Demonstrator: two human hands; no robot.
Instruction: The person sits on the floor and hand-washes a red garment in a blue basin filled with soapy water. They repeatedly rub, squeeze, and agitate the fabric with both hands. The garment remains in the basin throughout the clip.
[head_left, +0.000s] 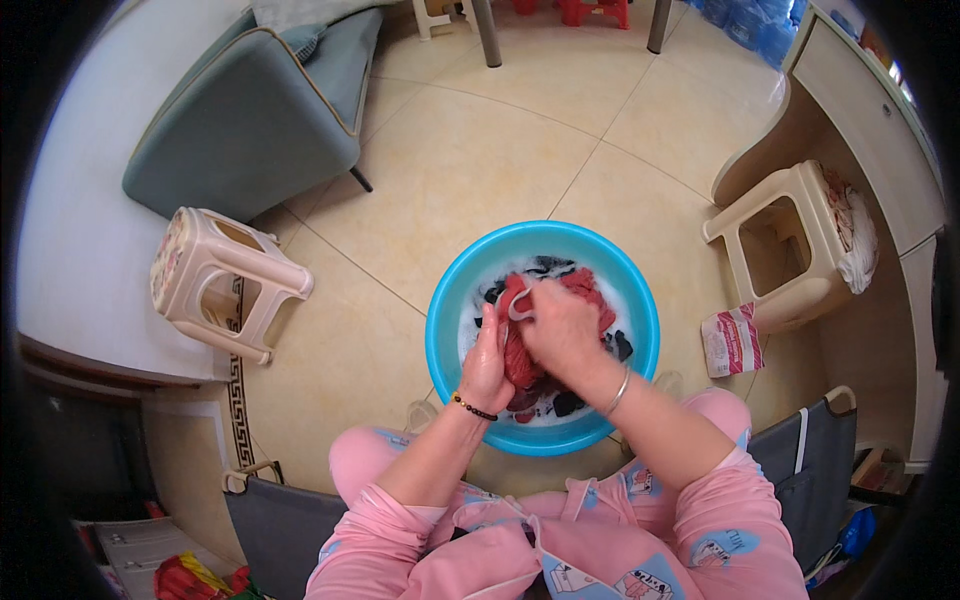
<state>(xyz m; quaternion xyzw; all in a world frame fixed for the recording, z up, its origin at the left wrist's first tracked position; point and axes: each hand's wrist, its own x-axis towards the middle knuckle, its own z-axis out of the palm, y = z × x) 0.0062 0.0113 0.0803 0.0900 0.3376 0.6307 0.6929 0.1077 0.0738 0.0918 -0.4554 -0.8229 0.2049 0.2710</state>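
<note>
A round blue plastic basin (541, 444) stands on the floor before me, holding sudsy water and wet cloth. Above the suds my left hand (486, 360) grips a red wet garment (520, 360), thumb pointing up. Knuckles up and slightly blurred, my right hand (564, 326) is closed on the same garment, beside a pale strip or band (517, 304) of it. More red fabric (587, 289) lies in the water past the right hand. Dark pieces of cloth (551, 264) float around the basin's edge. The right fingertips are hidden.
To the left are a plastic stool (232, 281) and a blue-grey sofa (247, 127). On the right, a second stool (780, 247) bears cloth, with a pink and white packet (731, 341) by its foot. A wooden cabinet (862, 112) stands behind it. Table legs (487, 34) rise ahead.
</note>
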